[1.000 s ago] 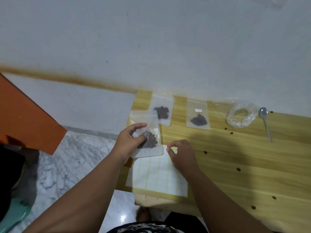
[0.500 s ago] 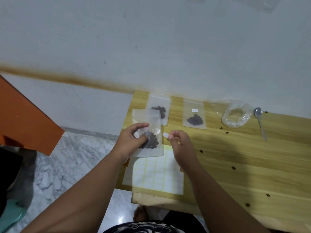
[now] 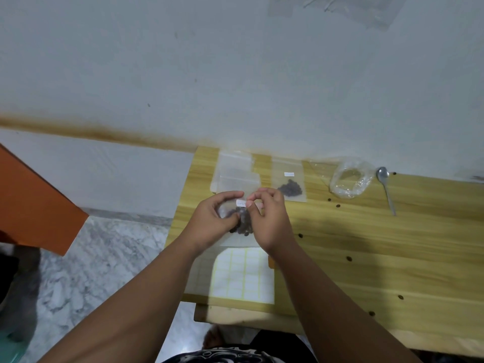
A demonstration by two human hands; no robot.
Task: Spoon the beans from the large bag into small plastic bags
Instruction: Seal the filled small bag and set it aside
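Note:
My left hand (image 3: 209, 218) grips a small clear bag of dark beans (image 3: 244, 224) just above the wooden table (image 3: 392, 244). A white label (image 3: 241, 203) sits against that bag's front, pinched there by the thumb and fingertips of my right hand (image 3: 271, 218). Behind it another small bag (image 3: 234, 163) lies flat, its contents hidden. A third small bag (image 3: 290, 186), with beans and a label, lies to the right. The large bag (image 3: 351, 179) sits crumpled near the wall, and the metal spoon (image 3: 386, 187) lies beside it.
A sheet of white labels (image 3: 243, 273) lies at the table's near left corner. Several loose beans (image 3: 300, 235) dot the tabletop. The wall runs along the table's far edge. An orange board (image 3: 34, 200) stands at the left over a marble floor.
My right hand has lifted a label from the sheet and brought it up to the bag in my left hand. The bag now covers the bag lying behind it.

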